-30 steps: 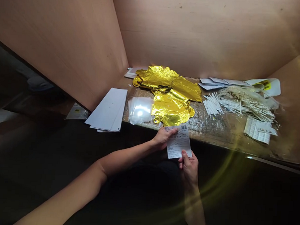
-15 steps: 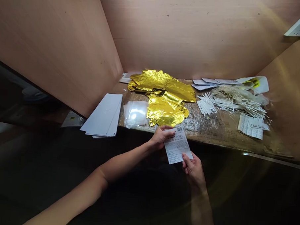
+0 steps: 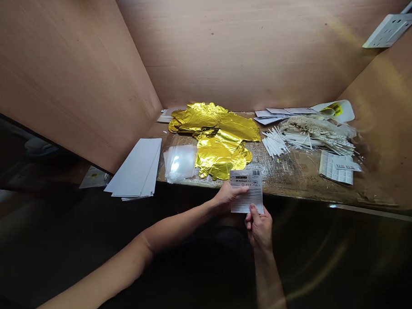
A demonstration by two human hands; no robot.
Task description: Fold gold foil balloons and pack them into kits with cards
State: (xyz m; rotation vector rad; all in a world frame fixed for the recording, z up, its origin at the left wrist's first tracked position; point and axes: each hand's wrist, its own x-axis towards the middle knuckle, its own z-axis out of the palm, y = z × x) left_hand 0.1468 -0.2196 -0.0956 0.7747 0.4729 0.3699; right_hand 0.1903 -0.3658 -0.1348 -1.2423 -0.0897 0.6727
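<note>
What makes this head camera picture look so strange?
In the head view, the wide lens makes the wooden panels lean oddly, the gold foil balloons and clear plastic sleeves throw glare, and a faint flare arcs at lower right; the printed card looks fairly sharp.

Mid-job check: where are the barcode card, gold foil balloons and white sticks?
barcode card (image 3: 256, 195), head view, right middle of the card
gold foil balloons (image 3: 221, 155), head view, the front balloon
white sticks (image 3: 274, 144), head view, middle of the loose bunch
</note>
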